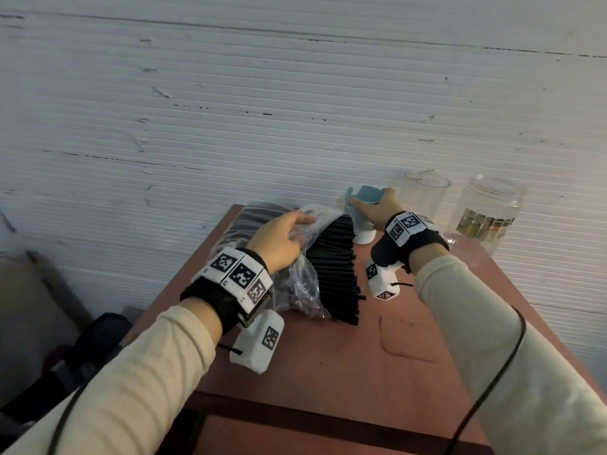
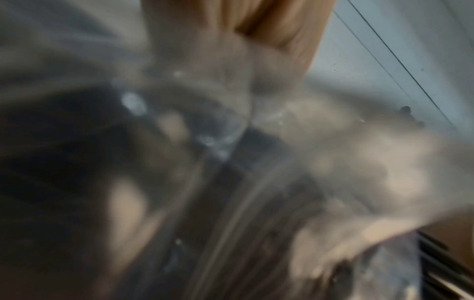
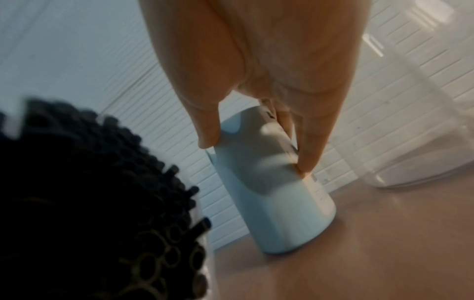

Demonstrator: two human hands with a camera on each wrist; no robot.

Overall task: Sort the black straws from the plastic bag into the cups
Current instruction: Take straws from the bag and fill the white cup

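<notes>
**Cup in one hand, bag in the other**

My right hand [image 1: 372,210] has its grip pinched on the light-blue cup [image 3: 271,194] standing on the table [image 1: 328,366]. My left hand [image 1: 279,239] clutches the plastic bag [image 1: 295,284], black straws [image 1: 338,270] spilling beside it.

Crinkly clear plastic bag [image 1: 295,284], matt black straws [image 1: 338,274], scuffed wooden table [image 1: 361,372]
</notes>
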